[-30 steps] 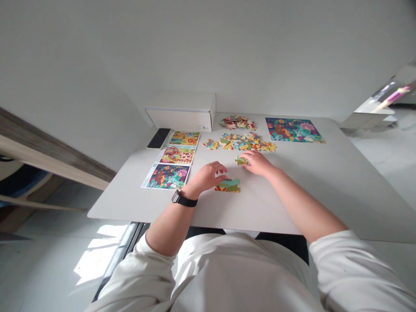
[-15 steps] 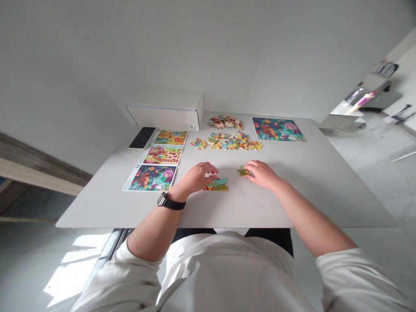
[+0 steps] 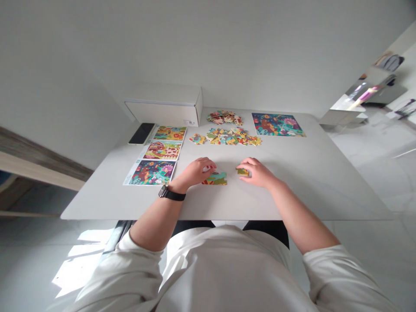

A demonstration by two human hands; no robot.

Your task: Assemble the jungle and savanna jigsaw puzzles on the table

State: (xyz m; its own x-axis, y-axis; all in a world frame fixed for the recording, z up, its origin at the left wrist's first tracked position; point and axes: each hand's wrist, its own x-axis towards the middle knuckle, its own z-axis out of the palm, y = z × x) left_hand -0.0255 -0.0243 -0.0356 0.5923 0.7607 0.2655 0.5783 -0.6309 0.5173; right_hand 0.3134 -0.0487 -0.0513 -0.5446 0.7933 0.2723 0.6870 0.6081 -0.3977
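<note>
While right hand (image 3: 259, 174) pinches puzzle piece (image 3: 242, 172), left (image 3: 195, 172), grip unclear, overlaps section (image 3: 219, 178), heaps (image 3: 231, 137) beyond.

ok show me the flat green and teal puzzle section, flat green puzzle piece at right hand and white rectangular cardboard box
Puzzle section (image 3: 219, 178): head view, uncovered middle
Puzzle piece (image 3: 242, 172): head view, uncovered face
Box (image 3: 163, 113): head view, front face

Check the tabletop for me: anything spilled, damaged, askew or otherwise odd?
Nothing stands out. The loose pieces lie jumbled, but in a heap on the table, none seen on the floor. The picture sheets lie flat, and the white box stands upright and shut. Fine damage would be too small to tell.
</note>
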